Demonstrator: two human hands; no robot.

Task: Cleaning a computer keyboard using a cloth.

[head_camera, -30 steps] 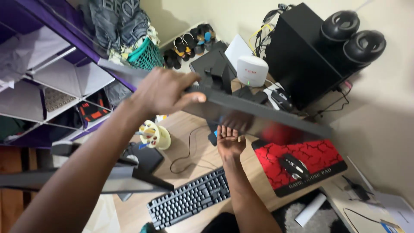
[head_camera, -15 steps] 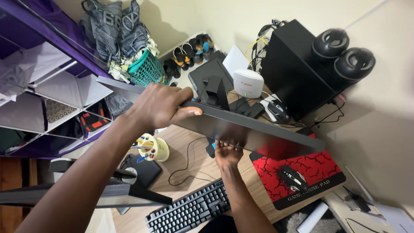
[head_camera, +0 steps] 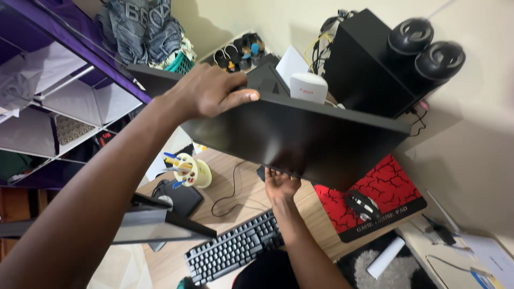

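A person lifts a flat black computer monitor (head_camera: 300, 139) above a light wooden bench (head_camera: 243, 198), its dark screen tilted toward the viewer. The left hand (head_camera: 206, 93) clamps the monitor's upper edge, thumb over the front and fingers behind, a firm grip on the panel. The right hand (head_camera: 281, 184) supports the lower edge from beneath, palm up, fingers hidden behind the screen, so how tightly it closes cannot be told. Below the raised monitor lie a black keyboard (head_camera: 233, 251) near the front edge of the bench, and a red-and-black cracked-pattern mouse pad (head_camera: 385, 200) carrying a black mouse (head_camera: 363, 205). A pale yellow round pen holder (head_camera: 194, 170) stands to the left, near a thin black cable (head_camera: 231, 192) that loops across the wood. Behind the monitor sit a white rounded router (head_camera: 309, 87) and a black box (head_camera: 369, 64) topped by two round black speakers (head_camera: 425, 45).
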